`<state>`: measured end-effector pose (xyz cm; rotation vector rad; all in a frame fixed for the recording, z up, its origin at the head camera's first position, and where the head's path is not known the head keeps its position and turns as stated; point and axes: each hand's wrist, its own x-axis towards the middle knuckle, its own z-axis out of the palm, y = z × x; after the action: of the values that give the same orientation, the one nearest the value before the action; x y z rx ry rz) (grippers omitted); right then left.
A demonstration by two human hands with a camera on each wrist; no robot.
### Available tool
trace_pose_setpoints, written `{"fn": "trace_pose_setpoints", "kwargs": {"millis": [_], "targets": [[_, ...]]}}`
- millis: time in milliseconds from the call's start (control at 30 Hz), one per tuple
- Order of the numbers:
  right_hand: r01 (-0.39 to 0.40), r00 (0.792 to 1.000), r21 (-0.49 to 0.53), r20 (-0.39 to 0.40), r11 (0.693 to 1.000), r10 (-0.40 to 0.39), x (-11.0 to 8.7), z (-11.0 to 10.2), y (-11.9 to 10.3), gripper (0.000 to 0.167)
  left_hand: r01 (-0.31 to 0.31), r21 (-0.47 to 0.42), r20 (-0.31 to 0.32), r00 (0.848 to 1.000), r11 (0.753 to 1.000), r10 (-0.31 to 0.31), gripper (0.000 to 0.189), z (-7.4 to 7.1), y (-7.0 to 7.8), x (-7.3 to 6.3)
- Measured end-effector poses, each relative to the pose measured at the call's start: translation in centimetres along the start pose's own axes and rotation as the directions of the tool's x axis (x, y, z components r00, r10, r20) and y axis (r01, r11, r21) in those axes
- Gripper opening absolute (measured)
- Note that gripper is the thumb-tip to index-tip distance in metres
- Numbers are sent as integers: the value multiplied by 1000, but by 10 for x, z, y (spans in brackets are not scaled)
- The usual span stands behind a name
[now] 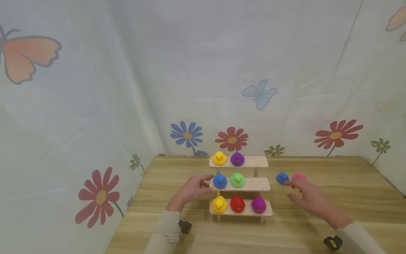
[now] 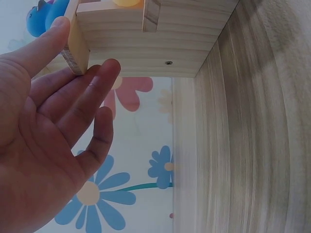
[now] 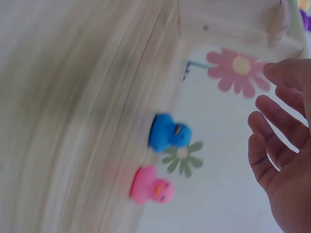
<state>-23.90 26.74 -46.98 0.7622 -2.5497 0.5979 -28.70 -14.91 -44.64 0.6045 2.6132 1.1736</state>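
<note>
Head view: tabletop blue duck [image 1: 281, 177] lies just beyond parted, empty right fingers [image 1: 293, 183]; left fingers [image 1: 207, 177] pinch shelf [image 1: 257, 184].

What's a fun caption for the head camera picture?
Seven toy ducks perch on a wooden shelf, left hand at its edge, blue duck and pink duck near the right hand.

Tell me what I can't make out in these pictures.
Head view: the lower part of the pink duck, hidden behind the right hand.
Left wrist view: part of the blue duck, cut off by the top edge.
Right wrist view: the rest of a purple object, cut off by the right edge.
</note>
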Motion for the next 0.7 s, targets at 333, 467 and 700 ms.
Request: {"fn": "trace_pose_setpoints", "kwargs": {"millis": [333, 467, 700], "targets": [[219, 973, -4, -73, 976, -219, 0, 11, -42, 47, -29, 3, 3, 1000, 1000, 29, 52, 2, -1, -2], [243, 970, 27, -32, 970, -242, 4, 13, -56, 52, -12, 12, 6, 1000, 1000, 12, 53, 1, -1, -2], [207, 977, 48, 49, 977, -209, 4, 19, -72, 52, -7, 27, 6, 1000, 1000, 6, 53, 0, -1, -1]]}}
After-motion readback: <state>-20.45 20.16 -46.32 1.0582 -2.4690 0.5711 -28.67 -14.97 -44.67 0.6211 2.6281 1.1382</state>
